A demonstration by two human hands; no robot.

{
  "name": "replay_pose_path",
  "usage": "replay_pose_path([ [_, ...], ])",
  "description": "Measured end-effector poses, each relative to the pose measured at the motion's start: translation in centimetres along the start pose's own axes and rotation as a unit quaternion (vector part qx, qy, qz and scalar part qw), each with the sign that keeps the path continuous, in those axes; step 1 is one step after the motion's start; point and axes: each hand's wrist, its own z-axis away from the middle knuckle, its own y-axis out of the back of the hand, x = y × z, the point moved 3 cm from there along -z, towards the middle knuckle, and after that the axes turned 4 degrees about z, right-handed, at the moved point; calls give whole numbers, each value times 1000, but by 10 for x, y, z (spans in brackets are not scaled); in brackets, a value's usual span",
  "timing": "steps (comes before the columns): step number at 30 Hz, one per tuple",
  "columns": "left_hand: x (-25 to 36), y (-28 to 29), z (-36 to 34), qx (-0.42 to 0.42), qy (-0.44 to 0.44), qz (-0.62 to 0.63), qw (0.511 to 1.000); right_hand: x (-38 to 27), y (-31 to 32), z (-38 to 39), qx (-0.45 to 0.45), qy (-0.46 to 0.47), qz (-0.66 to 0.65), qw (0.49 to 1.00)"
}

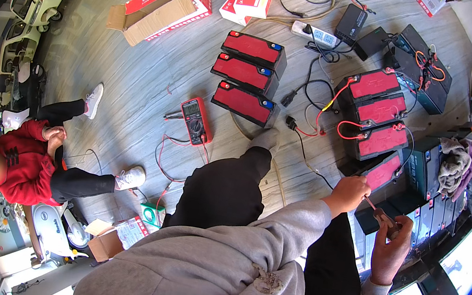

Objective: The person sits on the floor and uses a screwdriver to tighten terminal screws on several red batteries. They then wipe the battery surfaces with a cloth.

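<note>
My right hand (389,252) grips a screwdriver (388,224) by its dark reddish handle. The shaft points up and left toward my left hand (347,194). The fingers of that left hand are bent together at the near end of a red-topped black battery (383,171); what they hold is too small to make out. Beyond it stand three more such batteries in a row, among them the nearest one (382,140). A red cable (349,130) joins terminals on that row, and a yellow-and-red lead (331,103) comes off the far one.
Three separate red-topped batteries (250,77) stand to the left, near a red multimeter (196,121) with leads. A power strip (317,35), chargers and cables lie farther off. Red-and-white cartons (162,7) are at the back. A seated person (28,163) is at left. Dark batteries (426,165) stand right.
</note>
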Motion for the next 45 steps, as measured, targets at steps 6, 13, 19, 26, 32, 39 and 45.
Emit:
replay_pose_path([
  [6,-3,4,0,9,-12,20,1000,-3,5,-1,-28,-97,25,995],
  [13,-1,5,2,5,-16,23,1000,-11,12,-1,-39,27,39,998],
  [19,-3,1,0,-19,3,8,1000,0,10,0,-32,-67,49,996],
  [26,18,27,-18,-210,57,0,976,7,0,-8,-56,-95,-34,993],
  [32,78,207,-131,-112,5,38,993,13,-14,-14,-58,-56,-38,996],
  [39,-41,438,-8,165,-72,160,971,32,-15,-3,-103,-125,-110,981],
  [45,-219,424,155,318,236,240,887,51,-18,-1,-78,-135,-93,983],
])
